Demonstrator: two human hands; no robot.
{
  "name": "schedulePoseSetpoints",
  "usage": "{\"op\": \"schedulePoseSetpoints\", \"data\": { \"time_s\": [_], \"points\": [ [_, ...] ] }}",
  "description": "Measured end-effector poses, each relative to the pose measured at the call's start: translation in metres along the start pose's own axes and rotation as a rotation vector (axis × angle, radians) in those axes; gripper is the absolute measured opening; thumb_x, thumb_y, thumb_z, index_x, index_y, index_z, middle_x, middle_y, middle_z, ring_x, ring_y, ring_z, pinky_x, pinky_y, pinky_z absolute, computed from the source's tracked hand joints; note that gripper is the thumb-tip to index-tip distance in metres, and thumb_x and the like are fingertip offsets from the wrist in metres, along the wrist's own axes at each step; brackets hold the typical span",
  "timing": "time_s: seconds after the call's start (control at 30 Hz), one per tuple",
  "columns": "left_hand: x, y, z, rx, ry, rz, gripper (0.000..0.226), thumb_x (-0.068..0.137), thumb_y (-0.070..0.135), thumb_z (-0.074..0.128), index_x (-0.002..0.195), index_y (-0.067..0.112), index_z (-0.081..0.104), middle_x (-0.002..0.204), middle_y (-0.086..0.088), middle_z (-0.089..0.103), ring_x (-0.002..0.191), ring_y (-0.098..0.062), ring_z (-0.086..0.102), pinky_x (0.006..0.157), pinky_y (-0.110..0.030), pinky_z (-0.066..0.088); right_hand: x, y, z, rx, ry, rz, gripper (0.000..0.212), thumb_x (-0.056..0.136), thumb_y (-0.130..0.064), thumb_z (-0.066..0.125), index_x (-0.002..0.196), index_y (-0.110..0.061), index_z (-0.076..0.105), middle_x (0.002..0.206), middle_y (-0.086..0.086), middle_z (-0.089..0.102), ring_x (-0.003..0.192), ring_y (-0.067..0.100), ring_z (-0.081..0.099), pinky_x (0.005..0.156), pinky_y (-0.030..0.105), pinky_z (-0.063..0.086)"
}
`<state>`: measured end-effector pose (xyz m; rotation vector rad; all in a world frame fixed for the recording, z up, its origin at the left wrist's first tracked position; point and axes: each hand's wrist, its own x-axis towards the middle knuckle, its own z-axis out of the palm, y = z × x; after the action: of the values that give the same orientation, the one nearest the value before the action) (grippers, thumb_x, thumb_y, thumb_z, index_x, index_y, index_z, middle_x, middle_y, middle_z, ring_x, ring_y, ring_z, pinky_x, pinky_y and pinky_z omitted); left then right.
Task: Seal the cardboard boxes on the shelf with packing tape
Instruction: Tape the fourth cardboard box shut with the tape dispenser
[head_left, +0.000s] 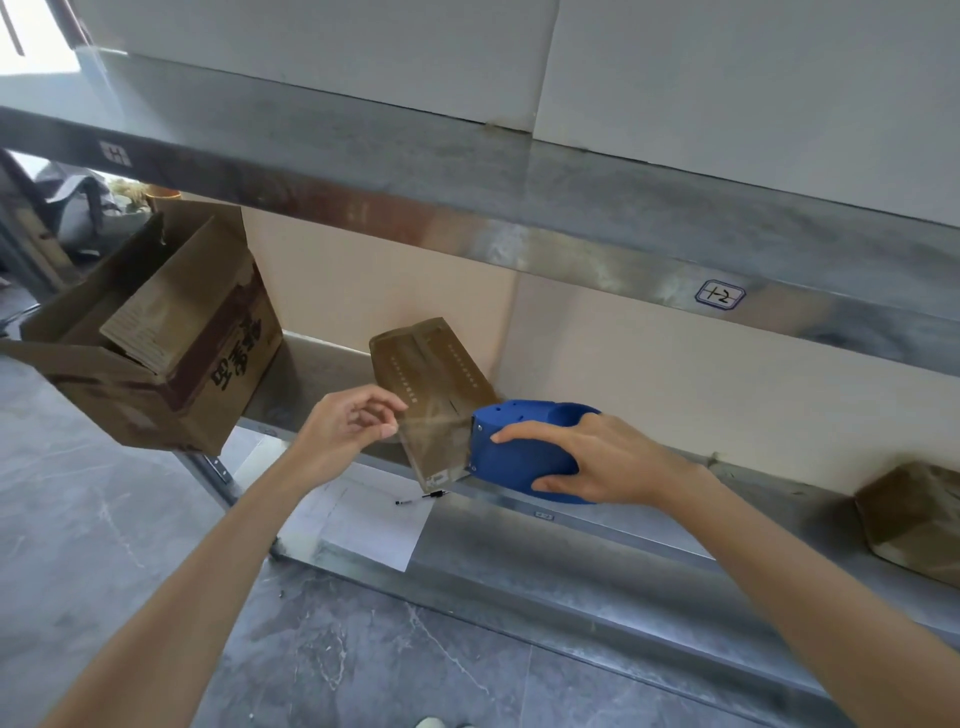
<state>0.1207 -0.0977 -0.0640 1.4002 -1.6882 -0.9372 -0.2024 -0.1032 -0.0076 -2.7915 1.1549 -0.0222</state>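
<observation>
The right hand (597, 457) grips the blue tape dispenser (519, 460), fingers and thumb curled round its body. Just left of the dispenser, the left hand (343, 431) pinches the free end of the clear packing tape (436, 441) drawn from it. Behind the dispenser a small cardboard box (431, 358) sits on the metal shelf (623, 525); an open cardboard box (156, 338) sits well left of the dispenser, a third box (914, 514) well right

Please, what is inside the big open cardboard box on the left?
In the open box, one flat cardboard piece lies tilted. Whatever is under it, and the box bottom, is covered.
</observation>
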Motion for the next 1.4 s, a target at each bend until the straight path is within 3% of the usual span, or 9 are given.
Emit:
{"op": "schedulePoseSetpoints", "data": {
  "time_s": [0.17, 0.37, 0.57, 0.83, 0.97, 1.07, 1.17, 1.23, 1.4],
  "points": [
    [-0.008, -0.01, 0.016, -0.065, 0.024, -0.027, 0.033, 0.082, -0.004, 0.073, 0.096, 0.026, 0.07, 0.086, 0.007, 0.07, 0.084, -0.012, 0.067, 0.078, -0.018, 0.053, -0.008, 0.005, 0.002, 0.026, -0.017, 0.011, 0.059, 0.092, -0.046, 0.059, 0.141, -0.058, 0.027, 0.048, -0.007, 0.03, 0.052, 0.006, 0.031, 0.062, 0.025, 0.036],
    [-0.013, -0.014, 0.031, -0.053, 0.088, -0.033, 0.031, 0.087, 0.0, 0.07, 0.097, 0.03, 0.069, 0.085, 0.006, 0.068, 0.08, -0.011, 0.066, 0.073, -0.014, 0.052, -0.011, 0.008, 0.003, 0.065, -0.008, 0.011, 0.059, 0.09, -0.046, 0.063, 0.14, -0.056, 0.033, 0.045, -0.004, 0.026, 0.045, 0.009, 0.031, 0.053, 0.016, 0.023],
    [-0.013, -0.016, 0.04, 0.01, 0.126, 0.045, 0.032, 0.087, -0.003, 0.069, 0.105, 0.024, 0.068, 0.122, 0.01, 0.053, 0.087, -0.005, 0.061, 0.081, -0.014, 0.05, -0.006, 0.009, 0.007, 0.065, -0.028, 0.028, 0.057, 0.091, -0.046, 0.062, 0.139, -0.056, 0.034, 0.046, -0.003, 0.029, 0.046, 0.008, 0.034, 0.054, 0.018, 0.025],
    [-0.009, -0.028, 0.053, 0.055, 0.165, 0.094, 0.033, 0.091, -0.002, 0.063, 0.116, 0.018, 0.069, 0.135, 0.01, 0.053, 0.088, -0.007, 0.062, 0.08, -0.01, 0.049, -0.002, 0.009, 0.011, 0.073, -0.039, 0.052, 0.059, 0.089, -0.045, 0.064, 0.139, -0.056, 0.034, 0.044, -0.005, 0.027, 0.048, 0.008, 0.039, 0.05, 0.015, 0.023],
    [-0.009, -0.038, 0.059, 0.128, 0.197, 0.18, 0.039, 0.087, -0.005, 0.067, 0.117, 0.019, 0.069, 0.133, 0.01, 0.055, 0.083, -0.013, 0.06, 0.077, -0.016, 0.051, 0.0, 0.008, 0.01, 0.062, -0.034, 0.073, 0.06, 0.089, -0.044, 0.065, 0.139, -0.057, 0.033, 0.044, -0.007, 0.029, 0.044, 0.009, 0.033, 0.05, 0.016, 0.026],
    [-0.007, -0.038, 0.062, 0.288, 0.294, 0.214, 0.038, 0.082, 0.002, 0.073, 0.113, 0.023, 0.069, 0.123, 0.017, 0.057, 0.101, -0.012, 0.053, 0.079, -0.029, 0.052, 0.002, 0.006, 0.01, 0.074, -0.026, 0.082, 0.06, 0.088, -0.043, 0.067, 0.14, -0.054, 0.037, 0.05, -0.015, 0.044, 0.045, 0.006, 0.032, 0.05, 0.019, 0.028],
    [0.001, -0.039, 0.067, 0.382, 0.355, 0.22, 0.031, 0.079, 0.006, 0.075, 0.107, 0.019, 0.07, 0.118, 0.006, 0.066, 0.118, -0.019, 0.051, 0.094, -0.04, 0.048, 0.003, 0.005, 0.01, 0.074, -0.035, 0.083, 0.06, 0.089, -0.043, 0.066, 0.14, -0.053, 0.036, 0.059, -0.028, 0.049, 0.047, 0.004, 0.033, 0.053, 0.022, 0.032],
    [0.005, -0.041, 0.069, 0.333, 0.358, 0.188, 0.025, 0.083, 0.003, 0.071, 0.106, 0.014, 0.07, 0.125, -0.002, 0.065, 0.129, -0.022, 0.051, 0.101, -0.042, 0.046, 0.002, 0.004, 0.01, 0.08, -0.036, 0.096, 0.06, 0.089, -0.043, 0.066, 0.14, -0.053, 0.037, 0.046, -0.014, 0.035, 0.047, 0.003, 0.033, 0.055, 0.024, 0.034],
    [0.008, -0.046, 0.08, 0.305, 0.414, 0.149, 0.023, 0.087, 0.0, 0.066, 0.106, 0.011, 0.069, 0.132, -0.008, 0.061, 0.12, -0.027, 0.059, 0.089, -0.045, 0.053, 0.001, 0.003, 0.009, 0.068, -0.037, 0.101, 0.06, 0.088, -0.041, 0.068, 0.141, -0.047, 0.042, 0.048, -0.018, 0.021, 0.047, 0.0, 0.029, 0.052, 0.02, 0.026]
  ]
}}
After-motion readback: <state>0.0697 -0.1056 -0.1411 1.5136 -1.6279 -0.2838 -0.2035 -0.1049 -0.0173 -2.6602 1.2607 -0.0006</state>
